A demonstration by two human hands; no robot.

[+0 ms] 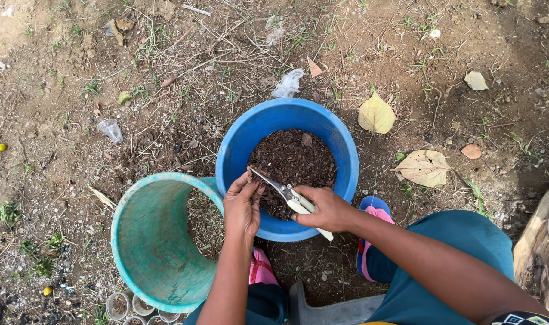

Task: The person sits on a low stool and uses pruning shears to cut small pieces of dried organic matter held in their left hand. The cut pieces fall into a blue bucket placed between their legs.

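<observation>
Head view, item by item, as I log it from my station:

1. Right hand [330, 209] — fingers wrapped tight round the pale handles of a pair of shears [286, 194], blades parted and pointing toward the left hand, over the blue bucket.
2. Left hand [243, 204] — fingertips pinched together at the blade tips; whatever they pinch is too small for me to tell.
3. Blue bucket [238, 144] — upright on the ground, holding dark brown chopped matter [295, 159].
4. Teal bucket [154, 241] — tipped on its side just beside the blue one, touching its rim.
5. Dry leaves [376, 114] and a clear plastic cup [111, 129] — scattered on bare dirt
</observation>
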